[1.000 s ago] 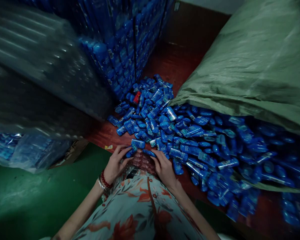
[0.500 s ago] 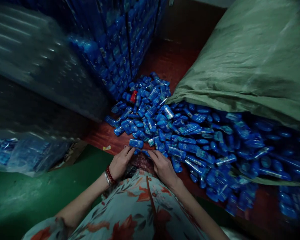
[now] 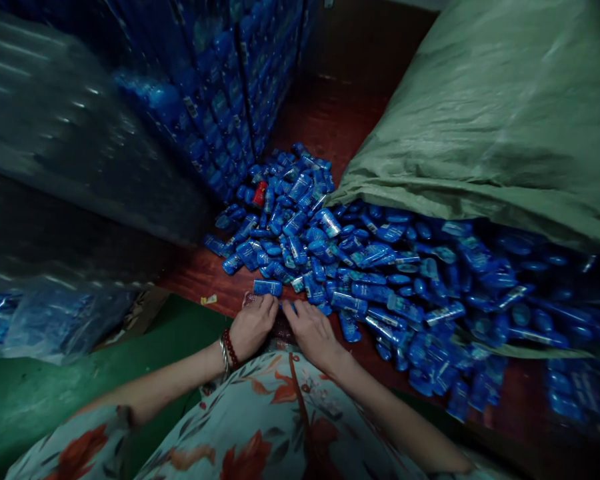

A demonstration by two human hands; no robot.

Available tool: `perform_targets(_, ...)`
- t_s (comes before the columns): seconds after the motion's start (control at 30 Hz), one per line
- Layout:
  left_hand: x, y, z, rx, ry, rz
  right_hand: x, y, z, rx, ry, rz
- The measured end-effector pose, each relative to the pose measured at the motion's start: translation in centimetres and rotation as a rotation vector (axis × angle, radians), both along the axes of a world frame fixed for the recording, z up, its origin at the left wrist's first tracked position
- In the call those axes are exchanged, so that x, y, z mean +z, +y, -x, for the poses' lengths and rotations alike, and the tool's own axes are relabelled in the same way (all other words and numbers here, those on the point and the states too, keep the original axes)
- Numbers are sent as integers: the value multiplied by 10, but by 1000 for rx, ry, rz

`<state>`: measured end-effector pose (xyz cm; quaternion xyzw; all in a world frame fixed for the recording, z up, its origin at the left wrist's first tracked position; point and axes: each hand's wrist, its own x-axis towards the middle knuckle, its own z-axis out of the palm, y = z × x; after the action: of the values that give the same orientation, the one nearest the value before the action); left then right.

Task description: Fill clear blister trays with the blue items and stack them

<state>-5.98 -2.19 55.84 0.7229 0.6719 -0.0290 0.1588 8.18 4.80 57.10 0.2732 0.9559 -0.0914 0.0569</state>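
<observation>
My left hand (image 3: 253, 328), with a red bead and a silver bracelet at the wrist, is closed with fingers curled at the front edge of the red-brown tabletop (image 3: 193, 280). Beside it, nearly touching, my right hand (image 3: 313, 333) pinches a small blue pack, of which only slivers show between the fingers. What the left fingers hold is hidden. A single glossy blue pack (image 3: 267, 287) lies flat just beyond the left fingertips. Past both hands spreads a heap of similar blue packs (image 3: 325, 250), one red pack (image 3: 259, 193) among them.
A big pale green woven sack (image 3: 480, 127) lies at the right, blue packs spilling from its mouth. Stacked blue packs (image 3: 220, 100) rise behind the heap. Clear plastic wrapping (image 3: 70, 113) stands at the left, above a green floor (image 3: 190, 333). A yellow scrap (image 3: 209, 299) lies near the edge.
Both hands have drawn closer together, the left shifting slightly right and the right slightly left. The blue piece between them is more covered. The view has shifted a little.
</observation>
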Motion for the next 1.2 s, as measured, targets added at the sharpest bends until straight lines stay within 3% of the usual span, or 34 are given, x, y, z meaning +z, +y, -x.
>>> perform_targets(0.17,-10,-1,2,32,-45,-88,-8,-2,7,-43,77,-54)
perform_targets(0.33,-5,0,20,88,-189,-221,-10,8,-15,-78,285,-17)
perform_targets(0.47,-6,5,47,320,-368,-327,-8,20,-35,-326,351,-101)
perform_targets(0.53,-14,14,57,379,-359,-277,-9,25,-34,-413,242,-190)
perform_targets(0.67,-30,32,61,311,-258,-116,-17,32,-18,-431,93,-260)
perform_targets(0.77,-34,35,59,272,-252,-110,-22,33,-12,-437,129,-204)
perform_targets(0.9,-28,23,60,289,-267,-149,-19,33,-26,-461,263,-72)
perform_targets(1.07,-18,6,63,333,-17,-177,-4,24,-59,-428,502,258)
perform_targets(1.2,-20,5,63,212,-61,-144,-3,1,-72,-370,475,415)
